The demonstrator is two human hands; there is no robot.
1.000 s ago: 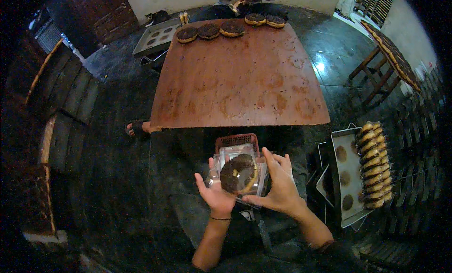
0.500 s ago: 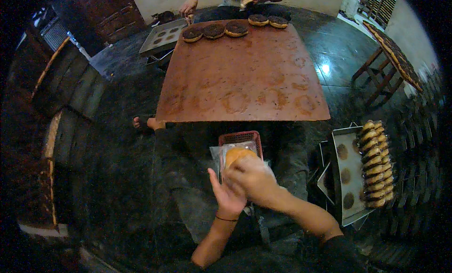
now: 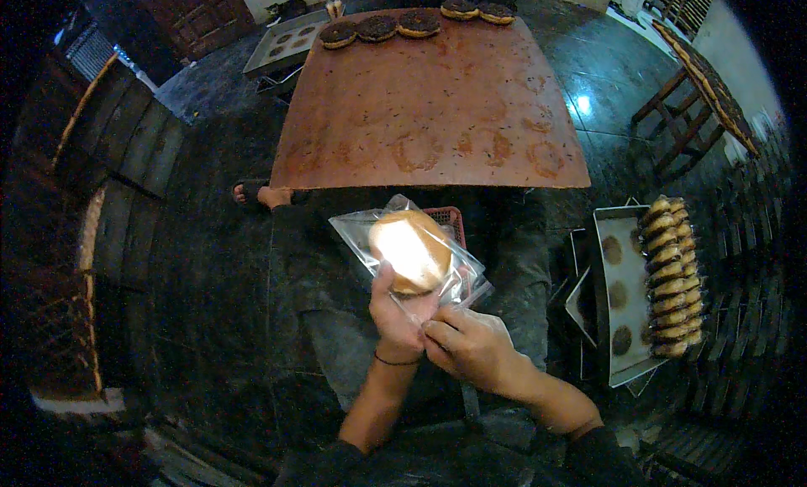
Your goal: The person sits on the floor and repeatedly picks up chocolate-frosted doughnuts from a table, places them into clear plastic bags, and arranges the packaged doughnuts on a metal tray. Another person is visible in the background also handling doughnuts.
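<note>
A round golden-brown bun (image 3: 433, 247) lies inside a clear plastic bag (image 3: 351, 232), with a bright glare across its middle. My left hand (image 3: 395, 319) cradles the bagged bun from below, its thumb against the near side. Close beside it, my right hand (image 3: 471, 344) is closed on the near corner of the bag, fingers pinched together. Partly hidden behind the bag is a red plastic basket (image 3: 451, 221) at my lap.
Ahead stands a brown tabletop (image 3: 403, 109) with chocolate-sprinkled buns (image 3: 376, 29) along its far edge. At right, a metal tray (image 3: 618, 323) carries a row of bagged buns (image 3: 675, 277). Another tray (image 3: 282, 50) sits far left. A wooden stool (image 3: 689, 109) stands far right.
The bun, partly covered by my blurred right hand before, now shows fully inside the bag. My right hand has drawn back toward me to the bag's near corner. The person's hands across the table have left view.
</note>
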